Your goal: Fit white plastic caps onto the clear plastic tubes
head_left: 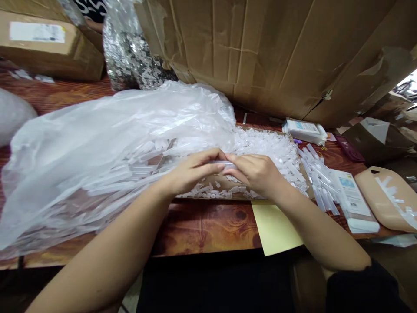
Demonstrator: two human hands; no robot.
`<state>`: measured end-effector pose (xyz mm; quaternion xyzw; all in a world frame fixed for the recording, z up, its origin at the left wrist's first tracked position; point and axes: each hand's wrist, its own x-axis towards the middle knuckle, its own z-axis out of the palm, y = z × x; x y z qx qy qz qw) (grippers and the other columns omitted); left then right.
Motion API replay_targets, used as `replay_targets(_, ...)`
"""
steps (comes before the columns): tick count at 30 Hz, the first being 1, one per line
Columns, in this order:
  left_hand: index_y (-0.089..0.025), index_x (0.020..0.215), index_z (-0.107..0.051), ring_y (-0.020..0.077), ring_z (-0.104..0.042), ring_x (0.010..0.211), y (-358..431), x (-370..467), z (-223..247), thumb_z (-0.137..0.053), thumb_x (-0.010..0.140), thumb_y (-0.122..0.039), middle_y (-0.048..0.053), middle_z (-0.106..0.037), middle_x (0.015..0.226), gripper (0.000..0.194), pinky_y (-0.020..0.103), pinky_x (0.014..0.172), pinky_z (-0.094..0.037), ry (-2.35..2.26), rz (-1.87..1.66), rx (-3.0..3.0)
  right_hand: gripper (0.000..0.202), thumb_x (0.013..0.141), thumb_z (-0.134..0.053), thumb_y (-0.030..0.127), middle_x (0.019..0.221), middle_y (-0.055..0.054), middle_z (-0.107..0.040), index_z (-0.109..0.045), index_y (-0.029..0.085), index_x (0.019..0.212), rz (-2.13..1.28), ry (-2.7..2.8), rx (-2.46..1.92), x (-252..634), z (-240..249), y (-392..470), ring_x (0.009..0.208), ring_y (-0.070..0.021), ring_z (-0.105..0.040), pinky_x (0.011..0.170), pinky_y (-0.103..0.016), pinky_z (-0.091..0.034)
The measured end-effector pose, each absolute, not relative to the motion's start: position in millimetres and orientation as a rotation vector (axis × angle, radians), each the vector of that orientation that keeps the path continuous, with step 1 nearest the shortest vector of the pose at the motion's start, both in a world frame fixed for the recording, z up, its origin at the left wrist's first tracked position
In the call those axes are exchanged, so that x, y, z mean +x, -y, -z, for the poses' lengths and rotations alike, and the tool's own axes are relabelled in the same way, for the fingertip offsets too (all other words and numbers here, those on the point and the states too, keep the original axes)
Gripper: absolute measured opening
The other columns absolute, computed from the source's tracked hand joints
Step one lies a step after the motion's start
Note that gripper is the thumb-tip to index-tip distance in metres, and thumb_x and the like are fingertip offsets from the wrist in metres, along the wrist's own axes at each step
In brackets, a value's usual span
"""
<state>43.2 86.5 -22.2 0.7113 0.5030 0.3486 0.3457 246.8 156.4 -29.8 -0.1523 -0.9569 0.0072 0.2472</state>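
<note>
My left hand [200, 167] is closed around a clear plastic tube [223, 164], which lies sideways between my two hands. Fingers of my right hand [257, 171] grip the tube's right end; whether a small cap sits there is hidden by the fingers. Both hands hover over a shallow cardboard tray [208, 199] heaped with small translucent plastic pieces [267, 145]. To the left, a big clear plastic bag [130, 117] lies open-mouthed, with many similar tubes [120, 178] inside it. More clear tubes [321, 180] lie in a loose pile right of the tray.
Behind the tray stands a large cardboard box [260, 52]. On the right are packs with blue labels [353, 195], a beige bin [368, 178] and a dark red object [350, 148]. Yellow paper [276, 228] overhangs the table's front edge. A bag of silver flakes [130, 56] stands behind.
</note>
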Motion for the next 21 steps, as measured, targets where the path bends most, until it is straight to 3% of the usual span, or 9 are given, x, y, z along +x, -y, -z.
replay_targets(5, -0.019, 0.074, -0.06, 0.0147, -0.047, 0.065, -93.4, 30.5, 23.2, -0.052, 0.09, -0.052, -0.003, -0.049, 0.064, 0.038, 0.028, 0.066, -0.041, -1.433, -0.996, 1.742, 0.05, 0.092, -0.071, 0.044, 0.101, -0.012, -0.072, -0.062, 0.013, 0.129, -0.068, 2.57, -0.778, 232.7, 12.6, -154.1, 0.09, -0.0244, -0.065, 0.075, -0.035, -0.049)
replay_targets(10, -0.019, 0.09, -0.064, 0.0126, -0.033, 0.051, -100.7, 12.0, 32.6, -0.053, 0.089, -0.057, -0.005, -0.036, 0.058, 0.04, 0.026, 0.049, -0.028, -1.493, -1.185, 1.554, 0.006, 0.094, -0.065, 0.021, 0.094, -0.008, -0.068, -0.065, 0.015, 0.094, -0.544, 2.795, -0.993, 219.9, 32.2, -140.0, 0.082, -0.019, -0.062, 0.072, -0.03, -0.046)
replay_targets(15, -0.019, 0.091, -0.061, 0.0112, -0.032, 0.05, -103.1, 11.2, 37.1, -0.057, 0.089, -0.053, -0.005, -0.037, 0.061, 0.035, 0.024, 0.046, -0.026, -1.415, -1.232, 1.498, 0.024, 0.089, -0.05, 0.0, 0.105, -0.015, -0.068, -0.069, 0.011, 0.1, -0.347, 3.026, -0.795, 197.4, 57.2, -124.9, 0.091, -0.0216, -0.062, 0.081, -0.033, -0.048)
replay_targets(21, -0.019, 0.089, -0.062, 0.0115, -0.033, 0.05, -93.3, 17.6, 24.0, -0.059, 0.089, -0.056, -0.006, -0.036, 0.057, 0.037, 0.024, 0.046, -0.027, -1.393, -1.135, 1.567, 0.013, 0.085, -0.058, 0.01, 0.096, -0.013, -0.067, -0.071, 0.011, 0.087, -0.291, 2.884, -0.752, 219.9, 29.3, -143.5, 0.084, -0.0205, -0.061, 0.077, -0.034, -0.05)
